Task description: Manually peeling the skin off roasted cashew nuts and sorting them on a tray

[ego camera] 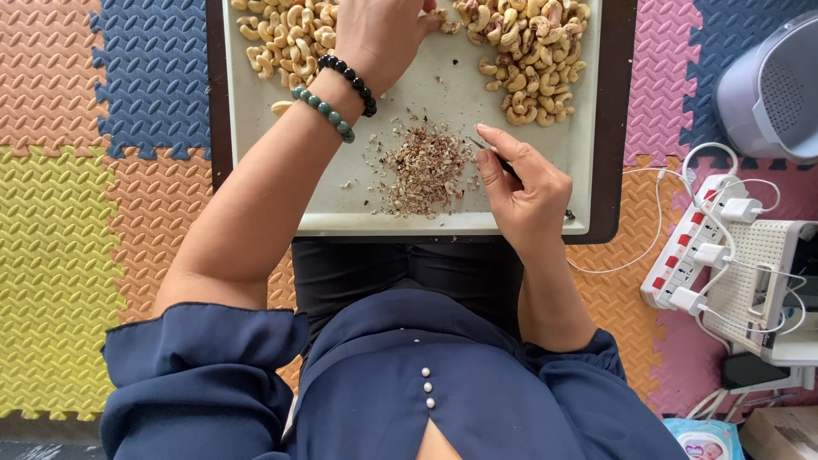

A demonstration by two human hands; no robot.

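A thin dark pick (492, 153) lies slanted in the fingers of the right hand (521, 189), its tip pointing up-left just beside a low heap of brown skin flakes (423, 169) in the middle of the pale tray (341, 217). Pale, curved cashews (535, 53) are piled at the tray's far right; a second cashew pile (285, 38) sits far left, where the left hand (383, 30) rests between them.

Pale tray (545, 223); tan cashews (532, 51); green (324, 113), black (351, 81) bead bracelets; multicoloured ridged mats (102, 170).
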